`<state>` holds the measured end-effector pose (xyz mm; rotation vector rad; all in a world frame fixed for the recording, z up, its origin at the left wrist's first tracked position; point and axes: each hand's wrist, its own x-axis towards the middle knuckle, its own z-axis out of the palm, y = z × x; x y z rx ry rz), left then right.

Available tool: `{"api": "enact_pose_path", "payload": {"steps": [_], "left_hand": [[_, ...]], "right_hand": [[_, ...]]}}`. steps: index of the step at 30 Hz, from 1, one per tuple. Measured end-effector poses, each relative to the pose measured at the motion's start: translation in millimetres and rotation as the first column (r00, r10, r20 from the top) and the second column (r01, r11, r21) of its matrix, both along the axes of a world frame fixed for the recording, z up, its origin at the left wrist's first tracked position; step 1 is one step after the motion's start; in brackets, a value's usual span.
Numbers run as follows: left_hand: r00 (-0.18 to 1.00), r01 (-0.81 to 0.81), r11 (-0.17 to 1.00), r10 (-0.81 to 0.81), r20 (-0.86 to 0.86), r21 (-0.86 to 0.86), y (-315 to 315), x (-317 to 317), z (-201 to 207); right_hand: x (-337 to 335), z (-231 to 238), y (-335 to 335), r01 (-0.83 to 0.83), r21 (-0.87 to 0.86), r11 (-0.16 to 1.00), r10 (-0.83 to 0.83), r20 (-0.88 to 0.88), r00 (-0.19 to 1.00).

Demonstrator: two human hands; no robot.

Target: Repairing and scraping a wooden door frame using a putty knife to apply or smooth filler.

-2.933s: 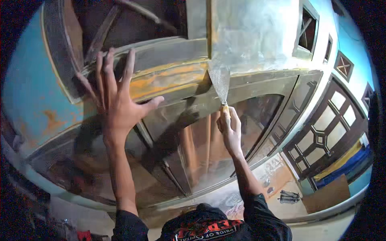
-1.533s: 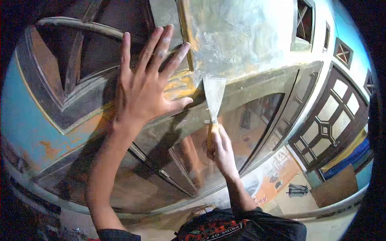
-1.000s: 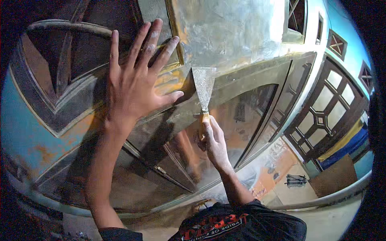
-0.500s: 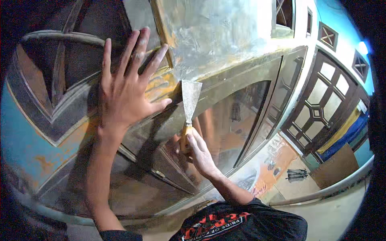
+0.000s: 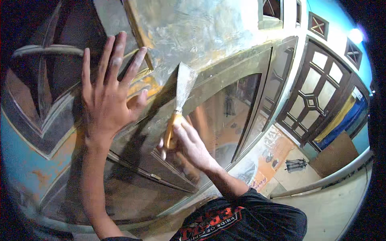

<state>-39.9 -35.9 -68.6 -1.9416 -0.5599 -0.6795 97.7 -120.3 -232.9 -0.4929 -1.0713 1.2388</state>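
My left hand (image 5: 108,100) is spread flat beside a dark wooden frame, its fingers apart and whitish dust on the fingertips. Whether the whole palm presses on the surface is hard to tell. My right hand (image 5: 191,146) grips the yellow handle of a putty knife (image 5: 185,82), fingers wrapped round it and the blade pointing up. The widened blade lies over the border between the patchy grey plastered wall (image 5: 197,30) and the wooden window frame (image 5: 225,76) under it. Its shadow falls to the left. I cannot tell if the blade's edge touches the plaster.
Glass panes sit in the wooden frame below the knife. On the right are a brown door (image 5: 309,96) with pale panels, a blue and yellow cloth (image 5: 341,120), a cardboard sheet (image 5: 334,154) and a dark object (image 5: 296,165) on the tiled floor. A bright lamp (image 5: 356,35) shines beyond.
The view has shifted, moving the scene leftward. Against the wall, the putty knife has moved up and to the right, its blade turned slightly. My left hand keeps its place beside the frame.
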Motion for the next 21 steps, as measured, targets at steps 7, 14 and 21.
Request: {"api": "enact_pose_path", "payload": {"steps": [7, 14, 21], "left_hand": [[0.998, -0.067, 0.997, 0.067, -0.013, 0.036, -1.6, -3.1, -2.5], [0.997, -0.071, 0.995, 0.072, -0.017, 0.071, -1.8, 0.8, 0.1], [0.995, 0.040, 0.998, -0.036, -0.091, 0.041, -0.5, 3.8, 1.4]], "right_hand": [[23.8, -2.1, 20.3, 0.206, 0.088, 0.974, -0.197, -0.108, 0.974], [49.9, -1.2, 31.1, 0.262, 0.194, 0.946, -0.244, -0.112, 0.963], [54.3, 1.6, 30.7, 0.290, 0.142, 0.946, -0.265, -0.173, 0.949]]}}
